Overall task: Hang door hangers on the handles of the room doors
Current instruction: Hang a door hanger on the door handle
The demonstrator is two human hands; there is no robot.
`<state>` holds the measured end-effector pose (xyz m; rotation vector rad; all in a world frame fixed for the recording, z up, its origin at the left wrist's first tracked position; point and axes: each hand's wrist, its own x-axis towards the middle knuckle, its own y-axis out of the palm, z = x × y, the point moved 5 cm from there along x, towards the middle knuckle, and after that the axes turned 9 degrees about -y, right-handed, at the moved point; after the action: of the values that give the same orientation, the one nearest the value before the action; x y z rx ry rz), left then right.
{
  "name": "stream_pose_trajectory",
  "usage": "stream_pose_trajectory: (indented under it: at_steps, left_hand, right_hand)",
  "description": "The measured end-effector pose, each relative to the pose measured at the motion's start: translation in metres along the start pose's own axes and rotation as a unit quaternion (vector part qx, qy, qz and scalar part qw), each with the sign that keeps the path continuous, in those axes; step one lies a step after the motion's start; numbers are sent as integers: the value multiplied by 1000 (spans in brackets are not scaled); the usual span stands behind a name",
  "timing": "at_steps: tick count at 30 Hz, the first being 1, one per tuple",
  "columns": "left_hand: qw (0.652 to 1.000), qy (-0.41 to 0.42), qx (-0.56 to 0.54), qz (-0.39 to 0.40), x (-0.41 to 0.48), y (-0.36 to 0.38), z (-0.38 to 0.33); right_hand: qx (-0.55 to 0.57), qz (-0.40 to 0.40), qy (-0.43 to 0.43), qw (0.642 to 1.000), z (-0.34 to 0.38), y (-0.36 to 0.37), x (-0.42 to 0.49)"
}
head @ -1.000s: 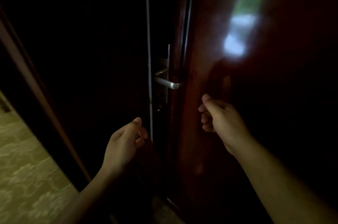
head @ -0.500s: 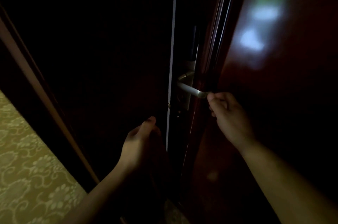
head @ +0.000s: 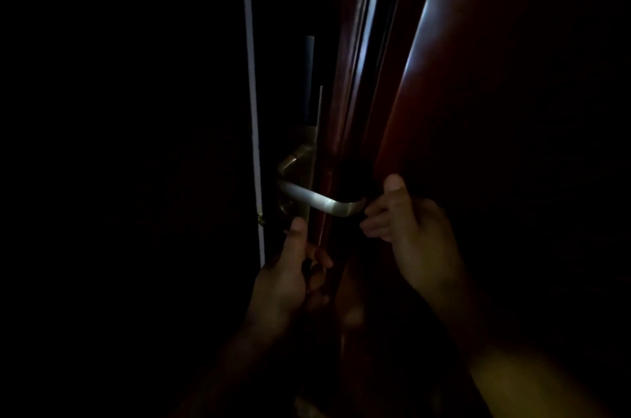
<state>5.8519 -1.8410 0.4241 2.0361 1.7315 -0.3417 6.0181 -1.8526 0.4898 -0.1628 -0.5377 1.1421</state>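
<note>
The scene is very dark. A brushed metal lever handle (head: 319, 201) sticks out from its lock plate (head: 307, 148) on the dark red door (head: 478, 117). A dark red glossy door hanger (head: 350, 311) is barely visible between my hands, and its upper end sits at the handle's free tip. My left hand (head: 290, 276) pinches the hanger's left side just below the handle. My right hand (head: 411, 229) grips the hanger's upper right part right beside the handle tip, thumb pointing up.
A thin pale strip (head: 251, 93) runs vertically along the edge left of the handle. Everything left of it is black. Light glints off the glossy mouldings (head: 362, 42) right of the lock plate.
Both hands have risen with the hanger and closed in on the handle. The view has moved closer and turned, so the patterned wall at lower left is out of sight.
</note>
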Motion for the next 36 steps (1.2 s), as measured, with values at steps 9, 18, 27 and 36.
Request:
stream_pose_trajectory:
  at_steps: [9, 18, 27, 36]
  left_hand:
    - [998, 45, 14, -30, 5, 13, -12]
    - [996, 63, 47, 40, 11, 23, -21]
    - [997, 45, 34, 55, 18, 30, -27]
    - [997, 23, 7, 68, 35, 47, -41]
  right_hand:
    - [34, -22, 42, 998, -3, 5, 3]
    - [32, -64, 48, 996, -5, 8, 4]
    - [21, -96, 48, 994, -5, 7, 12]
    - [8, -98, 33, 995, -18, 6, 33]
